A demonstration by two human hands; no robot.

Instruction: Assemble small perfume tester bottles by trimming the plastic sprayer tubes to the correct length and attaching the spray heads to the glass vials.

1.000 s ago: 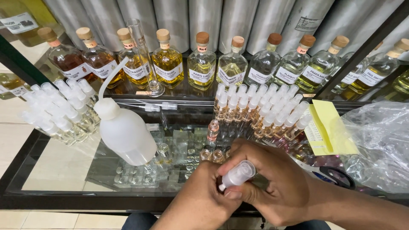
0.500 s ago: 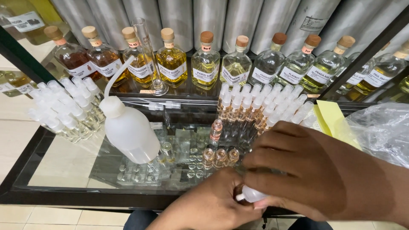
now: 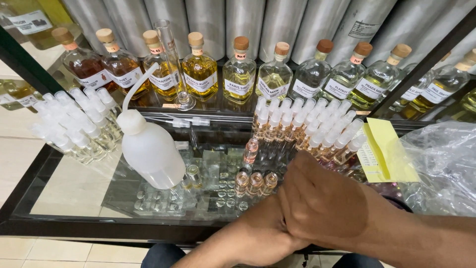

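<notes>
Both hands low at tabletop's near edge, right hand [image 3: 327, 203] laid over left hand [image 3: 265, 235], covering whatever they grip. Nearest: three small uncapped vials [image 3: 255, 181], amber-pink liquid, upright in row just beyond fingers; fourth vial [image 3: 251, 149] upright behind them.

Left hand [image 3: 263, 233] partly under right hand [image 3: 325, 203]

squeeze bottle [image 3: 153, 151]: white | stoppers [image 3: 241, 43]: cork-brown | notepad [image 3: 389, 151]: yellow | sprayer caps [image 3: 307, 121]: white
</notes>
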